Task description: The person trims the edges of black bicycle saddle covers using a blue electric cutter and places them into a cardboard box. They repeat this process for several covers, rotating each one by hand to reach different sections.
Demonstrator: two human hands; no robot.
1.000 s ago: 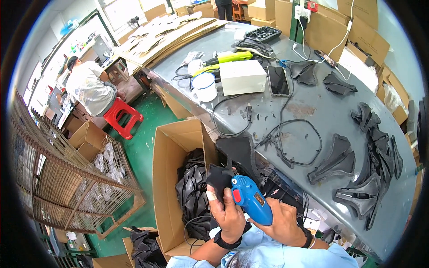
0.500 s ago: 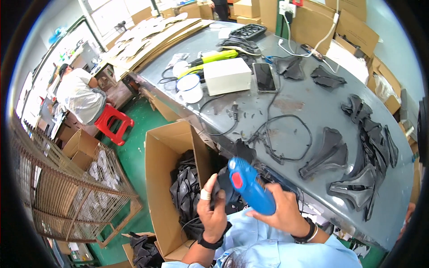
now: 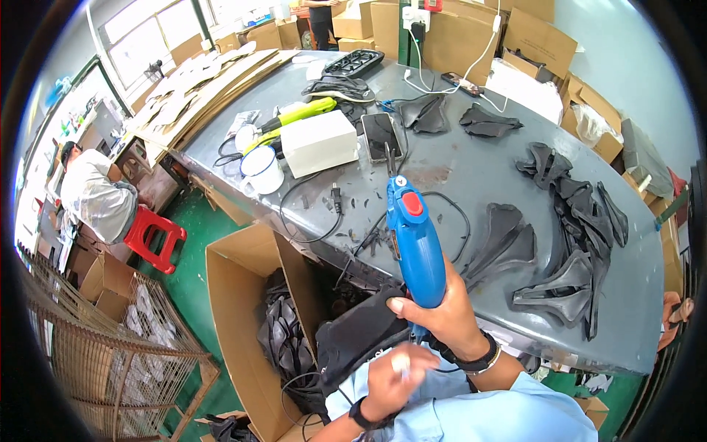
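Note:
My right hand [image 3: 447, 317] is wrapped round a blue handheld power tool [image 3: 418, 243] with a red button. Its narrow metal tip points away from me, over the table near the phone [image 3: 382, 138]. Below the tool, a black moulded piece [image 3: 353, 333] lies between the carton and my lap; what supports it is hidden. Close to that piece's lower right edge is my left hand [image 3: 401, 376], its bent fingers smeared by motion, with white tape on one. On the grey table [image 3: 456, 173], several black saddle-shaped pieces [image 3: 508, 239] lie to the right.
An open carton [image 3: 234, 276] of black pieces stands left of my lap. On the table are a white box [image 3: 319, 142], a white mug [image 3: 262, 171] and loose black cables [image 3: 294, 234]. Far left, a person [image 3: 99, 193] sits on a red stool [image 3: 156, 237] beyond a wire cage [image 3: 110, 346].
My view has turned right. My right hand has swung the tool's tip upward over the table. My left hand has moved down and right, and more of the black piece shows.

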